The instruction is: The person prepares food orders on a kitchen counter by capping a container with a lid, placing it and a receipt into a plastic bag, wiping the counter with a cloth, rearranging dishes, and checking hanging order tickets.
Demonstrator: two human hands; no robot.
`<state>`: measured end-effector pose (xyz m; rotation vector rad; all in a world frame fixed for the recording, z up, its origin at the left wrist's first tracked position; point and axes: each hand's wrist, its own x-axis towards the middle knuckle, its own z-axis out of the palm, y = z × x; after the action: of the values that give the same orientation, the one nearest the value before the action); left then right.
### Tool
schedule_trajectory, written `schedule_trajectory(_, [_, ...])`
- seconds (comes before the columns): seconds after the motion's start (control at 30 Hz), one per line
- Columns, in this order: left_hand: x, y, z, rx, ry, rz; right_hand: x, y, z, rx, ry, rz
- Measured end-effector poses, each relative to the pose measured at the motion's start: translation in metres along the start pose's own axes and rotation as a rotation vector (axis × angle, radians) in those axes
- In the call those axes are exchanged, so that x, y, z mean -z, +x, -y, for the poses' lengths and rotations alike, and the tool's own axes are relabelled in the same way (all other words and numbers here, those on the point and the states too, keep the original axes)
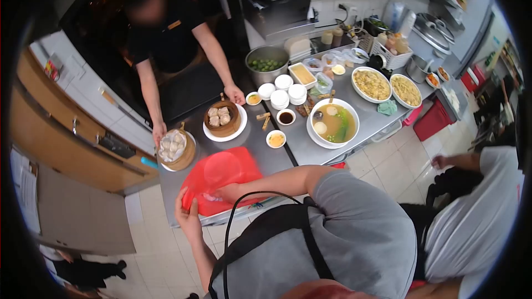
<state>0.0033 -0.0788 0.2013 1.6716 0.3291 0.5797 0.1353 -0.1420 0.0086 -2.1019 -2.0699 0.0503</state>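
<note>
Loose red plastic bag [221, 169] gripped at edge by left hand [189, 219], fingers clamped. Right hand [227, 192] partly covered; finger state cannot be told. Edge should be held taut.

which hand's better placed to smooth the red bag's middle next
Probably the right hand: it lies nearer the middle of the red plastic bag; the left hand is at its left edge.

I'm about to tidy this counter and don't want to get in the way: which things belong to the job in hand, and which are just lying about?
In hand:
- red plastic bag, left hand at its edge, right hand against it

Seemingly just nearby:
- green cloth
- stacked white cups
- soup bowl
</note>
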Motion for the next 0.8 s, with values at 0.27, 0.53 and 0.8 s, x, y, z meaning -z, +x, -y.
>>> schedule_trajectory(0.27, [0.024, -0.005, -0.007, -0.015, 0.017, 0.066, 0.157, -0.062, -0.008, 0.102, 0.540, 0.021])
schedule_trajectory(0.53, [-0.015, -0.002, -0.061, -0.156, 0.521, -0.332, 0.374, -0.289, -0.164, -0.398, 1.054, -1.032])
schedule_trajectory(0.8, [-0.237, 0.003, -0.116, -0.428, 0.357, -0.052, 0.496, -0.495, -0.344, -0.206, 1.633, -2.010])
